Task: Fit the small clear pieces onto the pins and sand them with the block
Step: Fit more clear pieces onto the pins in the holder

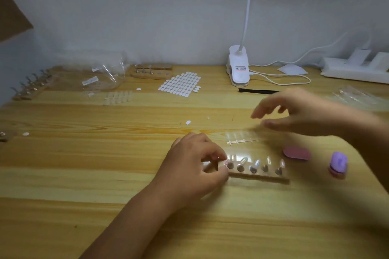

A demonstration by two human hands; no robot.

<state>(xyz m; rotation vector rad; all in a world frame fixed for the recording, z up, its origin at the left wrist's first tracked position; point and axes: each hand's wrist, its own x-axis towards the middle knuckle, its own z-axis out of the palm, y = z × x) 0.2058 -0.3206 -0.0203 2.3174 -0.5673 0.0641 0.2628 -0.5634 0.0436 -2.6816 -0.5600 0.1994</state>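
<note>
Head view, 1 frame. Left hand (pixel 197 164) low on the wooden table (pixel 105 174), fingers curled, thumb and forefinger closed on the left end of the wooden pin holder (pixel 261 177). A small clear piece (pixel 226 163) sits right at those fingertips by the leftmost pin; cannot tell whether the fingers pinch it too. The holder lies flat and carries 5 metal pins (pixel 241 167) in a row, several with clear tips on them. Right hand (pixel 299 113) is off the table, blurred, fingers loosely spread and slightly bent, holding nothing, touching nothing. Beneath and to the left of it, just behind the holder, lies a strip of clear pieces (pixel 242 137) joined on a white rail. Right of the holder: a pink oval pad (pixel 296 153) flat on the table, then the purple block (pixel 338 164) with a pink base, apart from both hands. Far side of the table: a sheet of white oval stickers (pixel 181 84), a white clip lamp (pixel 239 69), a black tool (pixel 259 91), a power strip (pixel 355 69), clear bags (pixel 105 73), and 2 more pin holders (pixel 151 71) near the wall.
</note>
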